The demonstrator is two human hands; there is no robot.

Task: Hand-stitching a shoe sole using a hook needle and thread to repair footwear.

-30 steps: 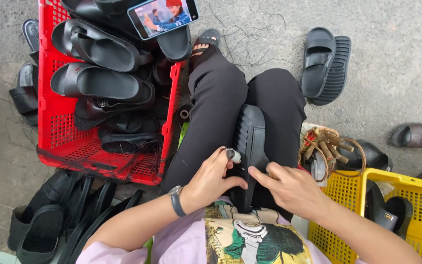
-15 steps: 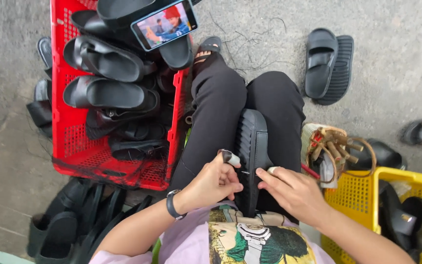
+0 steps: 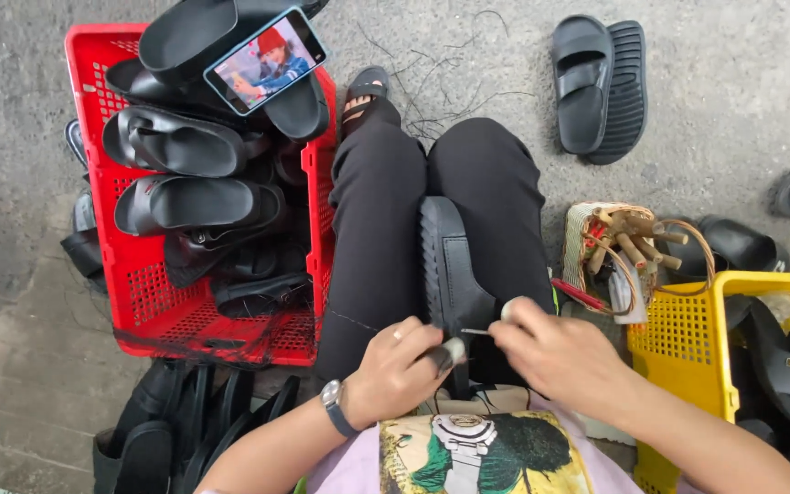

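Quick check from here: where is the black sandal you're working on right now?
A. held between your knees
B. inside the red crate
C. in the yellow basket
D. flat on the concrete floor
A. The black sandal stands wedged between the knees in black trousers, with the left hand and right hand meeting at its near end, outside the red crate.

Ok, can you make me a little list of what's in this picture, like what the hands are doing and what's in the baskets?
left hand: pinches a small tool with a pale handle
right hand: fingers closed at the sandal's edge; whether it holds anything is unclear
black sandal: lies sole-side up between the knees
red crate: full of black sandals, with a phone lying on top
yellow crate: holds more black sandals
small woven basket: wooden-handled tools
floor: a pair of sandals, loose threads
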